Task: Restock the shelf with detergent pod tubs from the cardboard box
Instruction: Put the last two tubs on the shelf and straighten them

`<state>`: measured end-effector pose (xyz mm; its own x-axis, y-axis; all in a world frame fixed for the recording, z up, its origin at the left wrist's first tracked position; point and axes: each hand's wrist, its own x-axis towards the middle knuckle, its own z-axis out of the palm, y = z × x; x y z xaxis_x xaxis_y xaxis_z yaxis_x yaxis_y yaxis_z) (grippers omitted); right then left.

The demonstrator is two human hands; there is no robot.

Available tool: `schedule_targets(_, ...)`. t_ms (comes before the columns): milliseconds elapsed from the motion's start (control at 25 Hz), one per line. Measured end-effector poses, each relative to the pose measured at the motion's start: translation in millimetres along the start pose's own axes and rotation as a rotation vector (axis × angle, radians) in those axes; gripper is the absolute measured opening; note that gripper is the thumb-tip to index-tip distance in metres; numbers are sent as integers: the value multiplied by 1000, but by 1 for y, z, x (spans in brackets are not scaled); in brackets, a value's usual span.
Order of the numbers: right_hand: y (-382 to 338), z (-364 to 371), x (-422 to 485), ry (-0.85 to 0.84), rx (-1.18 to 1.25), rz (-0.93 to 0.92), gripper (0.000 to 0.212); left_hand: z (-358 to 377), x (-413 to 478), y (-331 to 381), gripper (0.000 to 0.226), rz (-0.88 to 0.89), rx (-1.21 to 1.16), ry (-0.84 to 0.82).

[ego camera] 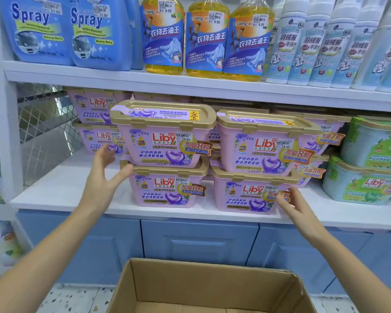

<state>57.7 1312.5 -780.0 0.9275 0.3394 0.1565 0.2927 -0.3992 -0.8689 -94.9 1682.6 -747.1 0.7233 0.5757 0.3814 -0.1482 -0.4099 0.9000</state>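
Free shelf [61, 188] left of tubs [167, 188]

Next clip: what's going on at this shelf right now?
A person is restocking purple Liby pod tubs on the white shelf. At the front, the tubs stand two high in two stacks. The left hand is open beside the left stack. The right hand has its fingers against the lower right tub. Neither hand holds a tub. The visible part of the cardboard box below shows no tubs.
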Motion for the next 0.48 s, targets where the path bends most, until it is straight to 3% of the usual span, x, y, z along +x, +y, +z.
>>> schedule_targets(120,8,5,5,9,25,-2,102,-2,30,22,87,54,36,-177)
schedule_targets(280,8,18,7,46,125,5,71,12,39,19,50,77,38,-204)
schedule_targets(400,12,17,8,56,115,1,92,15,39,10,35,87,49,-196)
schedule_targets(480,16,17,9,54,108,-4,87,14,38,10,30,105,81,-181)
